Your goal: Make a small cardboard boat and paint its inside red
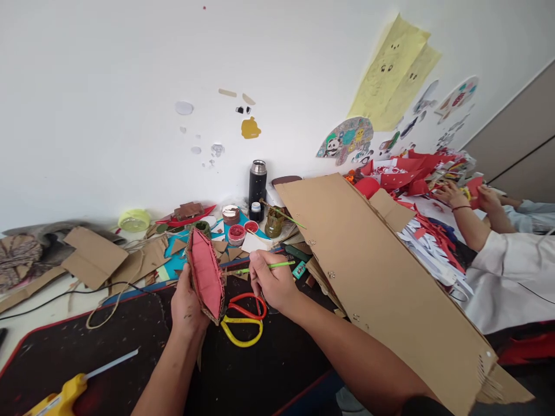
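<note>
My left hand [187, 303] grips a small cardboard boat [206, 276] from its left side and below, tilted so its pink-painted inside faces me. In my right hand [271, 280] a thin green paintbrush [281, 264] is pinched, its bristle end at the boat's right edge. Whether the bristles touch the cardboard I cannot tell. Just below lie scissors [243, 320] with one red and one yellow handle; their blades are hidden. Behind the boat stand an open pot of pink paint [236, 234] and a red paint pot [251, 227].
A large cardboard sheet [368, 277] leans across the right side. A yellow glue gun [65, 398] lies at the lower left. Behind are a black flask [258, 185], a murky jar [274, 222] holding a brush, and cardboard scraps [95, 257]. At far right, another person's hands [455, 195] hold red paper.
</note>
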Tool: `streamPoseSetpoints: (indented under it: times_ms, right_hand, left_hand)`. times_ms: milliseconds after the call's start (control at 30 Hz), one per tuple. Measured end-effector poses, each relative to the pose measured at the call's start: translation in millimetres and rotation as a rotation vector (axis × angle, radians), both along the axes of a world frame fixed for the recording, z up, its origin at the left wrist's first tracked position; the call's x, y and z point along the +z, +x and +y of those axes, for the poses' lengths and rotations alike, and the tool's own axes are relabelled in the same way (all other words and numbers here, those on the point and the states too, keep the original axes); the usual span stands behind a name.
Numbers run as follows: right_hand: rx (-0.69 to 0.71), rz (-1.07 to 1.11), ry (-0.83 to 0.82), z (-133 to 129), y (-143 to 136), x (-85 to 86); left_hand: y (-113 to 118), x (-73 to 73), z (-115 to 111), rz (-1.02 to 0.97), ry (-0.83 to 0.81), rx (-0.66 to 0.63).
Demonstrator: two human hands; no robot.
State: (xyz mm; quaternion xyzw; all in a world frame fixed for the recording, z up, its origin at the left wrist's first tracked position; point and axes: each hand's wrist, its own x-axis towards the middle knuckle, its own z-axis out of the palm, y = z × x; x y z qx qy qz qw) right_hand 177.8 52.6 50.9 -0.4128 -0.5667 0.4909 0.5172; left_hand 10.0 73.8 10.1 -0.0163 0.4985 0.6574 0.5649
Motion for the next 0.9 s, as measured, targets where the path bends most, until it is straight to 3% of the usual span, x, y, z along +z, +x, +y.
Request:
streamPoseSetpoints:
  times_ms: [900]
  right_hand:
    - [0.026, 0.034, -0.015, -8.5, 4.4, -1.8]
  left_hand:
    - [2.0, -4.9, 1.1, -0.034, 0.062, 0.025]
